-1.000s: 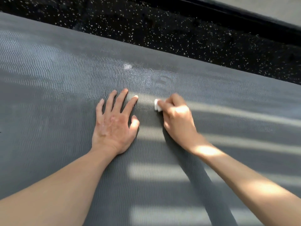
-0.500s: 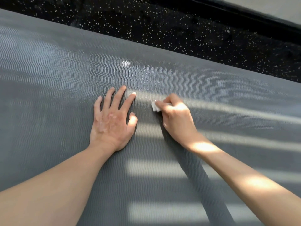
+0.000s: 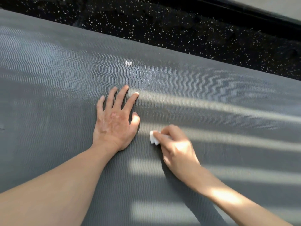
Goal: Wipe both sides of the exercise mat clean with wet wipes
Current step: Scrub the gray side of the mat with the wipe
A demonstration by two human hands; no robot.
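A grey exercise mat point(image 3: 48, 79) lies spread flat and fills most of the head view, its top face ribbed with fine wavy ridges that run across it. The mat's far edge cuts a diagonal line from upper left down to the right. A person's left hand point(image 3: 114, 124) rests palm down near the middle of the mat, with straight, spread fingers holding nothing. Just to its right and a little nearer the camera, the right hand point(image 3: 177, 149) curls its fingers around a small folded white wet wipe point(image 3: 154, 139) and holds it against the mat. The wipe's pale edge shows past the fingertips, and the hand is slightly blurred. Both bare forearms reach in from the lower corners of the picture. Beyond the left hand's fingertips a damp sheen point(image 3: 146, 70) glistens on the ridges. Bands of sunlight point(image 3: 228, 111) fall across the right half of the mat and over the right wrist and forearm, with shadowed stripes between them. The mat lies on a black floor point(image 3: 162, 26) flecked with white specks, visible beyond its far edge. A glossy black strip point(image 3: 244, 12) borders the floor at the top right, with a pale surface point(image 3: 280, 5) behind it in the corner.
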